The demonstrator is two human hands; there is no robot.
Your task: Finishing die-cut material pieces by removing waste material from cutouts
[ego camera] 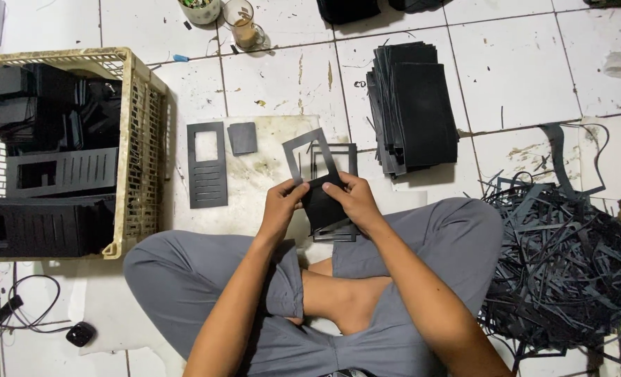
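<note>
I sit cross-legged on a tiled floor. My left hand [280, 204] and my right hand [354, 199] both hold a black die-cut sheet [322, 204] just above my knees. A thin rectangular black frame [310, 150] sticks up from the sheet, half peeled away, between my fingertips. More black frame pieces [338, 234] lie under the sheet. A finished black panel with a window and slots [207, 165] and a small black square [242, 138] lie on the stained white board [268, 157] in front of me.
A cream plastic crate [139, 139] filled with black panels stands at the left. A stack of black sheets [412, 105] lies ahead on the right. A heap of black offcut strips [562, 258] fills the right. Two cups [244, 24] stand at the top.
</note>
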